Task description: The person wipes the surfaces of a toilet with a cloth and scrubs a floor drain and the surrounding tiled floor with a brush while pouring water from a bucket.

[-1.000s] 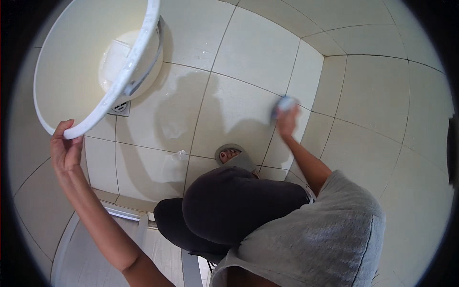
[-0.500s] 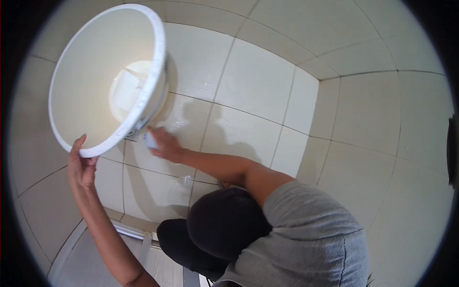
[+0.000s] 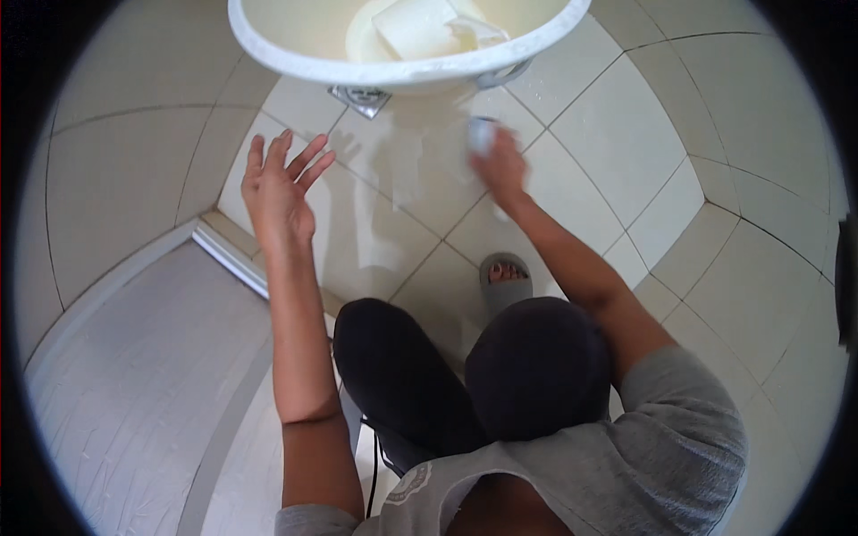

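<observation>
The tiled floor (image 3: 626,134) takes up most of the view, pale square tiles with a wet patch in the middle and a metal threshold strip (image 3: 234,259) at the left, where it meets a paler grey floor. Above it at the top edge sits a wide white basin (image 3: 295,58), tilted toward the camera, with a pale rectangular block (image 3: 416,25) lying inside (soap or a sponge, hard to tell). A square metal drain (image 3: 362,96) shows in the floor just under the basin's rim. The person squats in dark trousers and a grey shirt, one foot in a grey sandal (image 3: 506,284) planted on the wet tiles. The left hand (image 3: 279,192) is raised over the floor, its grip spread wide with all fingers apart, holding nothing. The right hand (image 3: 500,170) reaches forward just below the basin's rim, its grip closed around a small pale blue-white object (image 3: 483,136) (blurred, so its kind is unclear), near the basin's underside.
</observation>
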The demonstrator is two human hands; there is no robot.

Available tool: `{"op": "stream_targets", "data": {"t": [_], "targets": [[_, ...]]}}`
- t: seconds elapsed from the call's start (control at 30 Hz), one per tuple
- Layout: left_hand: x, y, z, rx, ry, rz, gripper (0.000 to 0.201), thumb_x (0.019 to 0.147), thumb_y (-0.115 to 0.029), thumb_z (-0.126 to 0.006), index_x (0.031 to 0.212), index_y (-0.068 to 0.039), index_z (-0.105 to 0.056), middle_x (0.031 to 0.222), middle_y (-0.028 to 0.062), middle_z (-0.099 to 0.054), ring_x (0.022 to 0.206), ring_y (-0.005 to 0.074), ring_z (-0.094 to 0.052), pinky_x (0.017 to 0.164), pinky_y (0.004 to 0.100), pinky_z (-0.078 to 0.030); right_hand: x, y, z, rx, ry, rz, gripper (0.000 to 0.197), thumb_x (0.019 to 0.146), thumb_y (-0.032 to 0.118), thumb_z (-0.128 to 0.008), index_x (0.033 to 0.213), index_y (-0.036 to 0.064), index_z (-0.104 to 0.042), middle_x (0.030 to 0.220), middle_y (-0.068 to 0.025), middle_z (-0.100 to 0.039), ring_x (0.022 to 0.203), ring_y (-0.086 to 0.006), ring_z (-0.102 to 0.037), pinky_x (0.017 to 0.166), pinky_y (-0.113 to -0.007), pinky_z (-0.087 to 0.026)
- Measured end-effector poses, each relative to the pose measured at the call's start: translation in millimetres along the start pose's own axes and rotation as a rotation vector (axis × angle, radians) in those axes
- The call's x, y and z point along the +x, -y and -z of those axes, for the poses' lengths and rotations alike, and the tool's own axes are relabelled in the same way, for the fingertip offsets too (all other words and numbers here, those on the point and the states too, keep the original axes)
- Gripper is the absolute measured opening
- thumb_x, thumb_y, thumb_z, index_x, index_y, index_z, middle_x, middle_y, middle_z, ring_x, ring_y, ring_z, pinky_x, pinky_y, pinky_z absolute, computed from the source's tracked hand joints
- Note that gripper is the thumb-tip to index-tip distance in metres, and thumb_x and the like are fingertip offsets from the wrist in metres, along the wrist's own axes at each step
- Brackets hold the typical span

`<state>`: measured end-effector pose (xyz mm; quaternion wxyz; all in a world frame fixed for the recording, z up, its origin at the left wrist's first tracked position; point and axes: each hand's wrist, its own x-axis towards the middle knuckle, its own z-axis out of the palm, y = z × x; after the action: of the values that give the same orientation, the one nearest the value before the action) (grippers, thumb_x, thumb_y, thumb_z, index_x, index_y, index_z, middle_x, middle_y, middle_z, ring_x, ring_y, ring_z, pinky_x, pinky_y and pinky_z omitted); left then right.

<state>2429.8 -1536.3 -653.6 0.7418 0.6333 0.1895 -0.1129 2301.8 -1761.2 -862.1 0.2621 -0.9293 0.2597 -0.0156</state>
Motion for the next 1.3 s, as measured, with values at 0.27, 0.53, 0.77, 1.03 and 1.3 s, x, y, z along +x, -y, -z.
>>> {"op": "stream_targets", "data": {"t": [0.27,0.53,0.77,1.03,1.3], "targets": [[-73,-12,41,-0.104,-0.23,0.142,0.065,0.083,-0.005,-0.054,0.132,0.01,-0.015,0.126,0.0257,-0.032,0.095,0.0413,-0.056,0.079,0.046,-0.051,-103,48,0,-0.251,0.97,1.356,0.041,0.076,0.025,-0.058,0.116,0.0241,-0.049,0.092,-0.0048,-0.053,0.089,-0.0207,-0.054,0.075,-0.036,-0.043],[-131,-3,83,-0.092,-0.406,0.247,0.057,0.083,-0.006,-0.056,0.127,0.009,-0.023,0.112,0.0173,-0.042,0.093,0.0387,-0.058,0.077,0.0434,-0.053,-20,132,-66,-0.203,0.501,1.238,0.06,0.069,0.034,-0.065,0.124,0.024,-0.044,0.101,-0.0006,-0.051,0.096,-0.0196,-0.05,0.078,-0.037,-0.039],[-149,-1,98,-0.099,-0.485,0.298,0.051,0.084,-0.005,-0.053,0.126,0.008,-0.026,0.108,0.0162,-0.046,0.092,0.0359,-0.059,0.076,0.0415,-0.053,-77,125,-68,-0.073,0.762,1.281,0.057,0.07,0.034,-0.061,0.122,0.0161,-0.045,0.112,-0.0102,-0.051,0.098,-0.0238,-0.052,0.081,-0.038,-0.041],[-167,-11,81,-0.058,-0.42,0.327,0.047,0.086,-0.01,-0.052,0.125,0.006,-0.031,0.121,0.0157,-0.043,0.094,0.0334,-0.059,0.076,0.0396,-0.051,-224,40,-46,-0.012,1.004,1.797,0.02,0.079,0.022,-0.049,0.097,0.0192,-0.055,0.096,-0.003,-0.048,0.092,-0.015,-0.05,0.072,-0.031,-0.043],[-171,-6,80,0.003,-0.362,0.345,0.041,0.087,-0.007,-0.045,0.124,0.005,-0.034,0.131,0.0172,-0.036,0.097,0.0313,-0.058,0.077,0.0369,-0.051,-52,183,-92,0.06,0.423,0.646,0.05,0.069,0.03,-0.067,0.113,0.0109,-0.049,0.098,-0.0094,-0.048,0.091,-0.0257,-0.052,0.074,-0.039,-0.044]]}}
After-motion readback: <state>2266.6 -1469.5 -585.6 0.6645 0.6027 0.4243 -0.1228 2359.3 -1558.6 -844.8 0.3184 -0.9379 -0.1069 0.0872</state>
